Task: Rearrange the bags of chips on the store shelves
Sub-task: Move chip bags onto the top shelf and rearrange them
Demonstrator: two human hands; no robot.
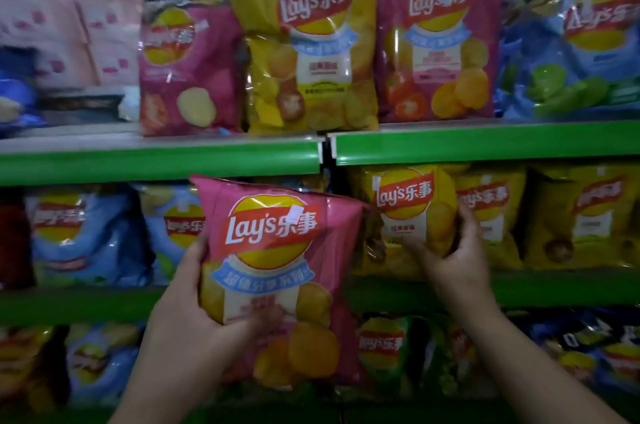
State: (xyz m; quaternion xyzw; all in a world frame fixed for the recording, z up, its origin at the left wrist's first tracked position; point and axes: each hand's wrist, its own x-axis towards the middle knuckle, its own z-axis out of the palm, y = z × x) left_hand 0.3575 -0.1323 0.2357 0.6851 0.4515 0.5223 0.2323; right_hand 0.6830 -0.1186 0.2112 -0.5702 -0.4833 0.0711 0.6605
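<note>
Pink chip bag [277, 271] gripped by left hand [187, 316], right hand [453, 257] curled around yellow bag [405, 196] just beside

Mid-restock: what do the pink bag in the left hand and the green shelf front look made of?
Pink bag held by the left hand: probably thin glossy plastic film; creased, with glare streaks. Yellow bag, gripped by right hand: same film. Green shelf front: smooth semi-gloss strip, plastic or painted metal; a soft highlight runs along it, cannot tell which.

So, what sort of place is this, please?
Likely a shop's snack aisle: green-edged shelves full of Lay's bags, a pink bag in the left hand, a yellow bag gripped by the right hand.
</note>
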